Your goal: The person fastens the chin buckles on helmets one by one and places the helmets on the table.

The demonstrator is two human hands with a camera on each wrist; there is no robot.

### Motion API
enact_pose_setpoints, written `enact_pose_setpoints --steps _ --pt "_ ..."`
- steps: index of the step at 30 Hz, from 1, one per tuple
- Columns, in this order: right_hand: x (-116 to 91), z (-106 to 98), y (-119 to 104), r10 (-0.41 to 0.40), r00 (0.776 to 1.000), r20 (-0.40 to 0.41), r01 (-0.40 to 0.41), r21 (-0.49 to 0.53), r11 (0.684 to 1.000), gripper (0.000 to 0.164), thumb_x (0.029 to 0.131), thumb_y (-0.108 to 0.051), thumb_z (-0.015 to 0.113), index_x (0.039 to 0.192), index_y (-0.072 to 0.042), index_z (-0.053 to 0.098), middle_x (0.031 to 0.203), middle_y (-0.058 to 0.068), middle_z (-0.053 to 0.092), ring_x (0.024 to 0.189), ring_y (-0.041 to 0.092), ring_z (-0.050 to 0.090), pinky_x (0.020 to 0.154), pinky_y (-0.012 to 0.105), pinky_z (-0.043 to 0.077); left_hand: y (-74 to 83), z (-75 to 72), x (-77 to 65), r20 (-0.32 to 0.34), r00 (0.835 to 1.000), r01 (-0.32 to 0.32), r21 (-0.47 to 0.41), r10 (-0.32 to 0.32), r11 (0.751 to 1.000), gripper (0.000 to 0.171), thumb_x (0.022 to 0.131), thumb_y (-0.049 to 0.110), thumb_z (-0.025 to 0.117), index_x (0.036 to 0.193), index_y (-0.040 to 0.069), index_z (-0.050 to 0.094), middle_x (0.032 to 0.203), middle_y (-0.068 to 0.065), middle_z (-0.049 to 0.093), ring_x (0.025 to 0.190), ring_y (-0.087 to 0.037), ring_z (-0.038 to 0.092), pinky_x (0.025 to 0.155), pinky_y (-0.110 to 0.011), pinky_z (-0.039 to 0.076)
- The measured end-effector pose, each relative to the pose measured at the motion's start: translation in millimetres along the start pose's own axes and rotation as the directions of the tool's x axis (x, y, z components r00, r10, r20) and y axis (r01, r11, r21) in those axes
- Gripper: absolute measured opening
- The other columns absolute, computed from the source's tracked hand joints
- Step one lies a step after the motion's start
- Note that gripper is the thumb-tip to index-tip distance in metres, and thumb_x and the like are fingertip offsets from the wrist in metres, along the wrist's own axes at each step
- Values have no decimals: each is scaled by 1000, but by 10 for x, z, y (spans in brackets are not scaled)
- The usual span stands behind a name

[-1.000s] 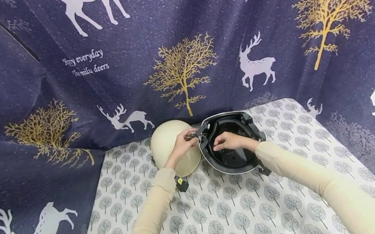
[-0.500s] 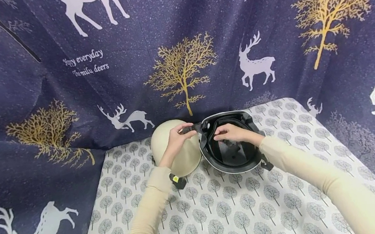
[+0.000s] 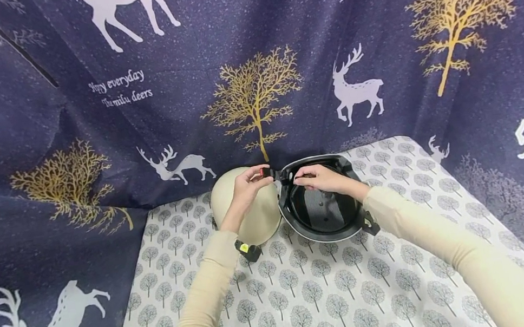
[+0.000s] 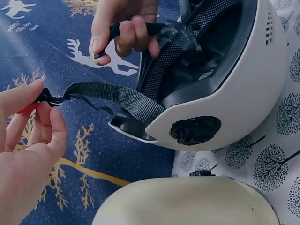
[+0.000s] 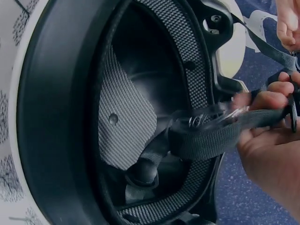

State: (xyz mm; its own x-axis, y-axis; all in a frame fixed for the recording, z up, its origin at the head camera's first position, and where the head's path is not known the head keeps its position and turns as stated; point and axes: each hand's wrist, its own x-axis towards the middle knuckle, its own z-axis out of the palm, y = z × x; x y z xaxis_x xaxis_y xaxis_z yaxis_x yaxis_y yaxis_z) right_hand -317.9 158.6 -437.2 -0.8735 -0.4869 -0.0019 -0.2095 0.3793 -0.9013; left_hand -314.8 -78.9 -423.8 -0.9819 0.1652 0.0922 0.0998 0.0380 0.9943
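Note:
A white helmet (image 4: 248, 98) lies upturned on the table, its black padded inside (image 3: 322, 210) facing up. At its left edge my left hand (image 3: 244, 190) pinches a black buckle with a red part (image 4: 43, 97) between thumb and fingers. A dark chin strap (image 4: 112, 96) runs from this buckle to the helmet's side. Above the helmet's opening, my right hand (image 3: 325, 180) grips the other dark strap (image 5: 206, 138), with a black end piece (image 4: 112, 32) at its fingers. The two strap ends are apart. Clear plastic (image 4: 176, 35) shows by the right hand's strap.
Close against the white helmet's left side sits a cream helmet (image 3: 263, 220), dome up. Tree-print cloth (image 3: 308, 299) covers the table. A dark blue curtain (image 3: 177, 108) hangs behind it.
My left hand has shifted slightly left and up, and the red part of the buckle now shows. The right hand has risen toward the helmet's far rim, bringing its strap up from the inside.

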Motion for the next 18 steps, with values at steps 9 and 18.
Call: enact_pose_setpoints --steps 9,18 --pt "-15 -49 -22 35 999 -25 -34 10 999 32 97 -21 60 115 5 56 59 -4 48 49 8 41 48 24 37 1 70 18 4 997 -75 25 75 997 36 83 -2 73 118 -6 64 98 9 66 82 -2 62 76 -16 51" --pt "-55 -116 -65 59 994 -87 -59 5 998 28 95 -22 63 110 -2 52 74 -1 50 52 8 41 52 24 41 10 179 5 171 975 -153 38 145 987 33 87 1 70 118 -8 62 123 -29 63 88 -3 66 82 -17 52"
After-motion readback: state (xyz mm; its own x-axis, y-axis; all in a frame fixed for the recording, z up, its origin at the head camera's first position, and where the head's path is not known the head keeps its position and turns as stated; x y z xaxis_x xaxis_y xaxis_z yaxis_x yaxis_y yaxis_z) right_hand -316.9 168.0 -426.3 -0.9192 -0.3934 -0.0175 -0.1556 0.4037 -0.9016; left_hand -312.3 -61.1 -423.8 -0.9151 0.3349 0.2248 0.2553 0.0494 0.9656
